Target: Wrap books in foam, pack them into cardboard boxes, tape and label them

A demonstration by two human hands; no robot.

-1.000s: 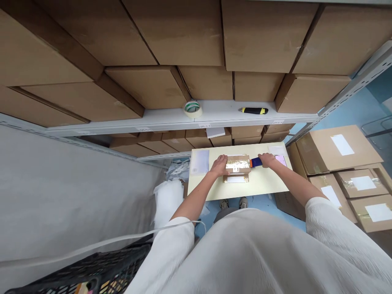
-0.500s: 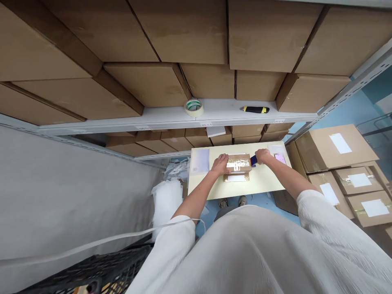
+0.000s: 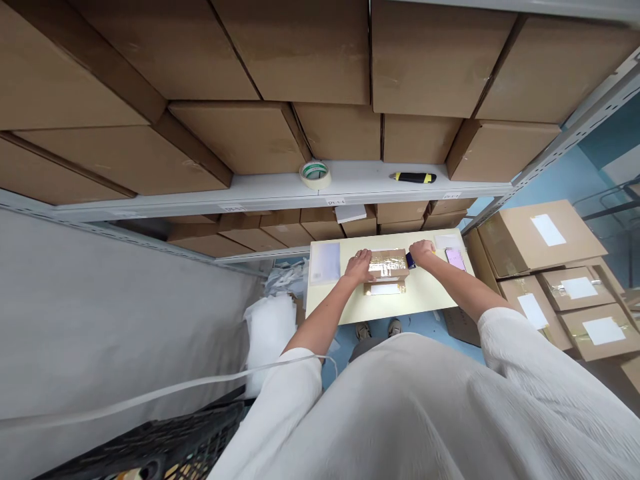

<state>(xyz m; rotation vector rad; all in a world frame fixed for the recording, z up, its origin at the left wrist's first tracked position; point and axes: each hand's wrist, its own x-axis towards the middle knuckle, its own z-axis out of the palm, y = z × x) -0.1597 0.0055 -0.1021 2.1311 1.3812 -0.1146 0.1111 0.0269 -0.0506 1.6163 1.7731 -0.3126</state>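
A small cardboard box (image 3: 388, 265) with shiny tape over its top lies on the pale yellow tabletop (image 3: 380, 311). My left hand (image 3: 358, 266) grips its left end, fingers resting over the upper edge. Close by the right end is my right hand (image 3: 423, 253), closed around a dark blue tool, apparently a tape dispenser (image 3: 411, 261). Most of that tool is hidden by the hand and the box. In front of the box, a flat taped piece with a white label (image 3: 385, 289) shows at its near side.
Large cartons (image 3: 300, 53) fill the shelf above the table. On the shelf edge (image 3: 360, 180) lie a tape roll (image 3: 315, 174) and a yellow-black utility knife (image 3: 414, 177). A phone (image 3: 455, 259) is right of my hand. Labelled cartons (image 3: 545, 233) stand at right, a black crate (image 3: 200, 433) at lower left.
My right hand has moved slightly left, closer to the box's right end, with the blue tool. My left hand stays on the box. The whole view has shifted a little.
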